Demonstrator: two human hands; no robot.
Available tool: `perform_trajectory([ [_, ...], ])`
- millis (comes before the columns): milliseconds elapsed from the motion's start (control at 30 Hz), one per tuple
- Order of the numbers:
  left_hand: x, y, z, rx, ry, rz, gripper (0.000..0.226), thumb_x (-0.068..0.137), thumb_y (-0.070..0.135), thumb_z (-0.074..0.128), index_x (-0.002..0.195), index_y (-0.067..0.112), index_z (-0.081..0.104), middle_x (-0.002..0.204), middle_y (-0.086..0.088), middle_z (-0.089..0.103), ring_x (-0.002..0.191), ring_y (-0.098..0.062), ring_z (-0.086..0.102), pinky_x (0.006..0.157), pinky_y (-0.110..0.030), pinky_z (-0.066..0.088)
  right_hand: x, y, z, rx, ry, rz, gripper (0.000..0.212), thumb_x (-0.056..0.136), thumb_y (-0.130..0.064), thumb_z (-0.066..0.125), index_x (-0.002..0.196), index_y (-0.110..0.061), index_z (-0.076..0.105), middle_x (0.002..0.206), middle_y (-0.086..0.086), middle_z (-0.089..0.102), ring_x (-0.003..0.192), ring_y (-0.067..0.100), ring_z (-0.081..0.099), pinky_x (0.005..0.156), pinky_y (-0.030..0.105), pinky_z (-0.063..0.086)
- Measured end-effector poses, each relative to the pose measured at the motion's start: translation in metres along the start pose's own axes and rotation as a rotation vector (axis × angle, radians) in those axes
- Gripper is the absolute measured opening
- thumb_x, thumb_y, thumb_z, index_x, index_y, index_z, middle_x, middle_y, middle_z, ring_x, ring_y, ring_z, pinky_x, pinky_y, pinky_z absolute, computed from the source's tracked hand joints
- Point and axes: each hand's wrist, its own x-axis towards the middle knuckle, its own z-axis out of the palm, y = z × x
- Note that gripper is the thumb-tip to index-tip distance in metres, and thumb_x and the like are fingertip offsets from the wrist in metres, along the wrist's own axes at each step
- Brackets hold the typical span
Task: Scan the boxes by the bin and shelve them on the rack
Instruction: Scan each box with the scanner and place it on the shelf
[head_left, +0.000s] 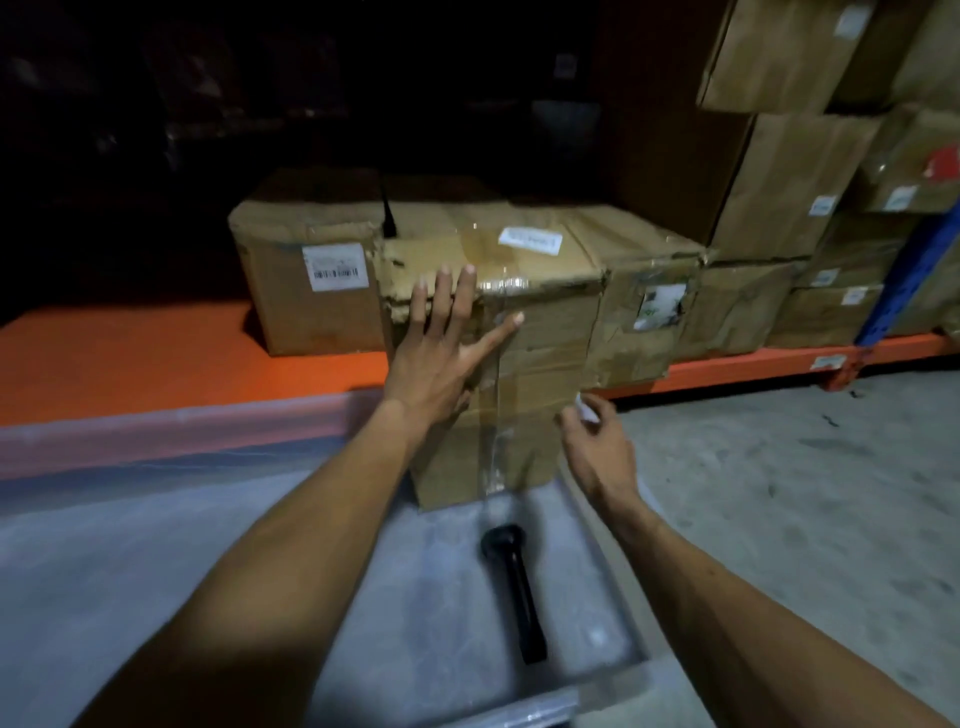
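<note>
One worn box (519, 364) stands at the rack's orange edge (753, 371), not yet slid in among those shelved. The left hand (447, 353) presses flat against it; the right hand (597, 441) pinches a white scrap. The scanner (514, 587) lies on the bin lid (208, 545), so shelving seems underway.

battered taped box (540, 338) against rack (182, 358)

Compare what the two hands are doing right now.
The left hand lies flat with fingers spread, pressing the front of the taped box; the right hand is curled, pinching a small white scrap. The left sits high near the box's top edge; the right is lower, at its right corner. Both are bare.
</note>
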Motion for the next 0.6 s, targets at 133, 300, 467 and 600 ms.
perform_trajectory([
  [133, -0.002, 0.002, -0.011, -0.067, -0.036, -0.002, 0.125, 0.069, 0.07, 0.072, 0.154, 0.041, -0.015, 0.159, -0.033, -0.013, 0.147, -0.053, -0.007, 0.118, -0.064, -0.003, 0.019, -0.067, -0.033, 0.189, 0.055, -0.196, 0.062, 0.097, -0.053, 0.059, 0.154, -0.04, 0.038, 0.159, 0.006, 0.041, 0.143, 0.026, 0.041, 0.117, 0.049, 0.036],
  [300, -0.011, -0.001, -0.021, -0.126, -0.072, 0.001, 0.123, 0.074, 0.073, 0.064, 0.155, 0.032, -0.018, 0.162, -0.028, -0.014, 0.149, -0.049, -0.007, 0.121, -0.06, 0.0, 0.03, -0.11, -0.038, -0.312, -0.088, -0.464, 0.055, 0.106, -0.055, 0.038, 0.159, -0.045, 0.029, 0.173, -0.006, -0.003, 0.158, 0.024, -0.003, 0.126, 0.06, 0.007],
  [467, -0.012, -0.006, -0.042, -0.307, 0.022, -0.067, 0.087, 0.091, 0.064, 0.042, 0.157, 0.01, 0.022, 0.16, -0.017, 0.028, 0.146, -0.036, 0.031, 0.12, -0.053, 0.023, 0.028, -0.114, -0.047, -0.5, -0.094, -0.48, 0.052, 0.109, -0.053, 0.027, 0.158, -0.039, 0.034, 0.172, -0.001, 0.013, 0.158, 0.025, 0.005, 0.125, 0.055, 0.006],
  [600, 0.01, -0.018, -0.065, -0.541, 0.264, -0.29, 0.051, 0.095, 0.052, 0.051, 0.128, 0.016, 0.063, 0.128, -0.015, 0.057, 0.122, -0.034, 0.054, 0.11, -0.057, 0.03, 0.026, -0.123, -0.064, -0.468, -0.014, -0.482, 0.045, 0.103, -0.059, 0.037, 0.126, -0.03, 0.064, 0.135, 0.009, 0.043, 0.131, 0.031, 0.043, 0.108, 0.045, 0.037],
])
